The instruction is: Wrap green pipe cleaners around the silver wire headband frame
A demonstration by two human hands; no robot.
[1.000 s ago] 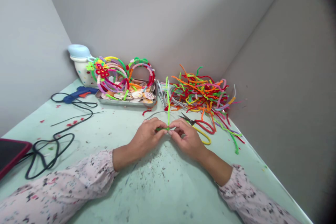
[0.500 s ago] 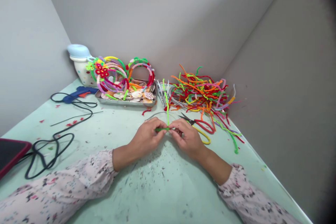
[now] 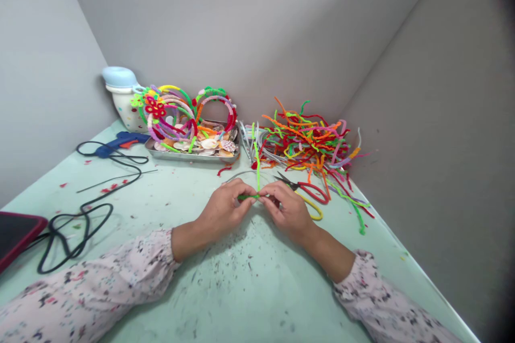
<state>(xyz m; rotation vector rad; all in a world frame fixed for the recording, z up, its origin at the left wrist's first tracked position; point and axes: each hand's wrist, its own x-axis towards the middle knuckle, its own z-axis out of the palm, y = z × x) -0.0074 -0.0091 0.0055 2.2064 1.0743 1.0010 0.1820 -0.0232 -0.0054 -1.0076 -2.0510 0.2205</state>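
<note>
A green pipe cleaner (image 3: 257, 166) stands up from between my fingertips, its bright upper length pointing toward the back of the table. My left hand (image 3: 229, 204) pinches it near its darker green lower part, which shows between thumb and forefinger. My right hand (image 3: 286, 208) pinches at the same spot, thumb and forefinger almost touching those of the left. The exact join is hidden by the fingers. Just beyond my right hand lie scissors (image 3: 311, 193) with one red and one yellow handle.
At the back, a metal tray (image 3: 193, 157) holds shells and colourful wrapped hoops (image 3: 173, 118). Right of it is a heap of pipe cleaners (image 3: 309, 139). On the left are a blue glue gun (image 3: 120, 141), a black cord (image 3: 86, 206), a white container (image 3: 126, 102) and a red-edged device (image 3: 20, 236).
Both hands stay almost in place. The upright end of the green pipe cleaner has shifted very slightly to the right.
</note>
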